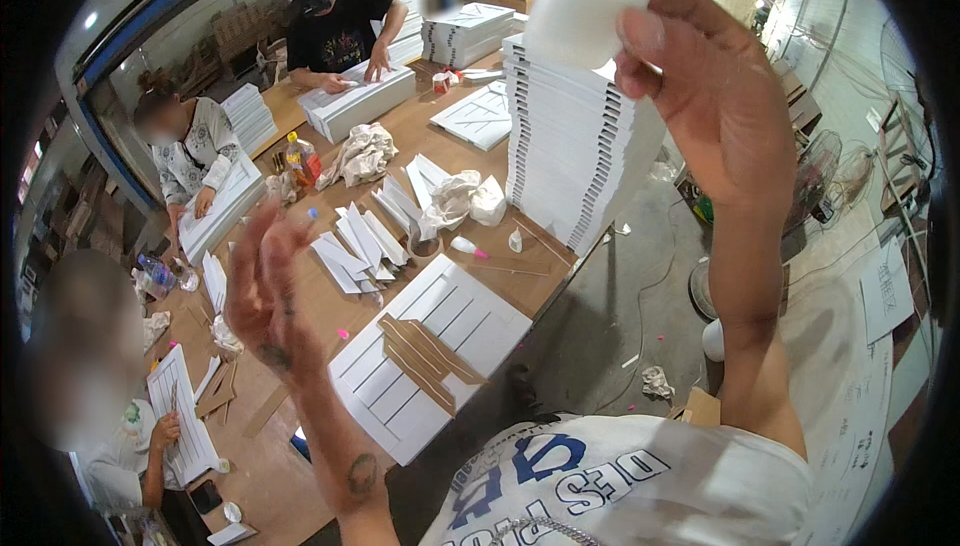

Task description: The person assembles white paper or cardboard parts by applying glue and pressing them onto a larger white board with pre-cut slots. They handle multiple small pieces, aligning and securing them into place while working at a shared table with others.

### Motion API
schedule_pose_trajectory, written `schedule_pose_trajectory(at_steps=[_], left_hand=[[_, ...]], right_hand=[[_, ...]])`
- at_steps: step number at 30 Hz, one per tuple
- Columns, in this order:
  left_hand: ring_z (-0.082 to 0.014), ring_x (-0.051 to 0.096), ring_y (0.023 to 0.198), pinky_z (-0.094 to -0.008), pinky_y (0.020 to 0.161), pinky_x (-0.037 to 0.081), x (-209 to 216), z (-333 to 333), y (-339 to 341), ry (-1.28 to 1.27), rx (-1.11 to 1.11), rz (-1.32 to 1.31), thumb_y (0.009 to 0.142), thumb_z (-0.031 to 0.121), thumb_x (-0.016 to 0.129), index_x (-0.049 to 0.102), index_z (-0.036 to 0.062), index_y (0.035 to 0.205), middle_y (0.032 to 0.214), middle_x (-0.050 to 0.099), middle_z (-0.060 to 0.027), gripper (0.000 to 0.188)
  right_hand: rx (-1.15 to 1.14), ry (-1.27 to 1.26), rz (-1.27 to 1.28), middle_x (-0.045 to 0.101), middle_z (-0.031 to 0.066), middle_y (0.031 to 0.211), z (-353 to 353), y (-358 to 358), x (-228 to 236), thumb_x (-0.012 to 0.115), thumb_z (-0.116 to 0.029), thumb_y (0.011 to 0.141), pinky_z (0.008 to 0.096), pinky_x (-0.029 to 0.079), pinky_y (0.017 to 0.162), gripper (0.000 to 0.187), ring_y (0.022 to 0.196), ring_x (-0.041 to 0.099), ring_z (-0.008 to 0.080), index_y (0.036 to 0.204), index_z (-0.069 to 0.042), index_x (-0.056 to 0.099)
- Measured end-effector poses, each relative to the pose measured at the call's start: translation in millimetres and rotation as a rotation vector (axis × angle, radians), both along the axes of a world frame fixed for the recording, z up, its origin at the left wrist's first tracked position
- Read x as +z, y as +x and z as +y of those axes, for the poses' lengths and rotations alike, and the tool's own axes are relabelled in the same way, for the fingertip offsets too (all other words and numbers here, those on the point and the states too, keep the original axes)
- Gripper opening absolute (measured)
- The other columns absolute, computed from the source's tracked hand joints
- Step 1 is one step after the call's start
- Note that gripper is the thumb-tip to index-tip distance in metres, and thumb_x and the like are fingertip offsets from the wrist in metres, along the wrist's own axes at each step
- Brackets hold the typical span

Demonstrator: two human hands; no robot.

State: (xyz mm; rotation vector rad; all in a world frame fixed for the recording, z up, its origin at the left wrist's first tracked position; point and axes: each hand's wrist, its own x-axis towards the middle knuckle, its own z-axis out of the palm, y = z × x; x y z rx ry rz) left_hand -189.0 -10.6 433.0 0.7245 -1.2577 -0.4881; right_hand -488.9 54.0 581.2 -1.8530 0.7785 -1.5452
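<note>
My right hand (705, 76) is raised high at the upper right, its thumb and fingers closed round a smooth, translucent white plastic bottle (590, 8). The bottle's upper end runs out of the picture. Over the table's left part, my left hand (268, 286) is lifted and blurred by motion. Its fingers point upward, and a small blue thing (313, 213) shows beside them; I cannot tell whether they hold it. Between my arms lies a white grooved panel (480, 311), with several brown strips (425, 356) across its middle.
A tall stack of white panels (560, 146) stands at the table's (500, 286) right edge. White strips (360, 246), crumpled paper (455, 201) and a small pink-tipped bottle (468, 246) lie nearby. Co-workers handle panels on the far side (340, 31) and left (205, 171).
</note>
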Motion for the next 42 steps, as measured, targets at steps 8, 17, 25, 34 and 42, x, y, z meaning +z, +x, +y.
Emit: schedule_pose_trajectory(at_steps=[8, 17, 25, 34, 42], left_hand=[[-0.0176, 0.070, 0.082, -0.0306, 0.076, 0.057, 115, 32, -131, -0.231, -0.892, -0.114, 0.095, 0.020, 0.067, 0.067, -0.0042, 0.117, 0.096, 0.073, -0.0146, 0.032], [-0.0165, 0.071, 0.081, -0.0304, 0.075, 0.060, 124, 58, -180, -0.314, -1.021, -0.047, 0.092, 0.018, 0.071, 0.070, -0.0003, 0.111, 0.095, 0.073, -0.0125, 0.026], [-0.0173, 0.070, 0.083, -0.0289, 0.077, 0.058, 84, 70, -164, -0.124, -1.007, 0.149, 0.094, 0.018, 0.069, 0.069, -0.0020, 0.111, 0.096, 0.073, -0.0117, 0.026], [-0.0122, 0.064, 0.072, -0.0251, 0.069, 0.052, -172, -58, 46, 0.583, 0.031, 0.100, 0.090, 0.015, 0.072, 0.072, -0.0023, 0.097, 0.082, 0.070, -0.0069, 0.018], [-0.0389, 0.063, 0.090, -0.0475, 0.082, 0.050, -401, -59, 211, 0.590, 0.821, -0.781, 0.096, 0.022, 0.056, 0.065, -0.0041, 0.102, 0.088, 0.067, -0.0199, 0.029]], right_hand=[[-0.353, 0.041, 0.042, 0.066, 0.0025, 0.088, 73, -8, -2, 0.069, -0.016, 0.091, 0.0233, 0.043, 0.065, 0.019, 0.074, 0.056, 0.0067, 0.104, -0.002, 0.067], [-0.792, 0.073, 0.161, 0.073, 0.0119, 0.097, 142, 8, 34, 0.078, -0.020, 0.086, 0.0276, 0.054, 0.077, 0.035, 0.088, 0.069, 0.0161, 0.109, 0.005, 0.069], [-0.566, -0.078, 0.186, 0.070, 0.0101, 0.108, 105, -22, -16, 0.065, -0.029, 0.096, 0.0313, 0.049, 0.094, 0.037, 0.101, 0.065, 0.0160, 0.116, 0.002, 0.066], [-0.117, 0.506, -0.135, 0.070, 0.0159, 0.103, 71, 53, -198, 0.065, -0.018, 0.096, 0.0331, 0.056, 0.084, 0.033, 0.094, 0.069, 0.0235, 0.119, 0.005, 0.057], [0.078, 0.939, 0.017, 0.069, 0.0077, 0.097, 32, 140, -364, 0.067, -0.009, 0.095, 0.0248, 0.052, 0.078, 0.031, 0.089, 0.067, 0.0138, 0.122, 0.003, 0.060]])
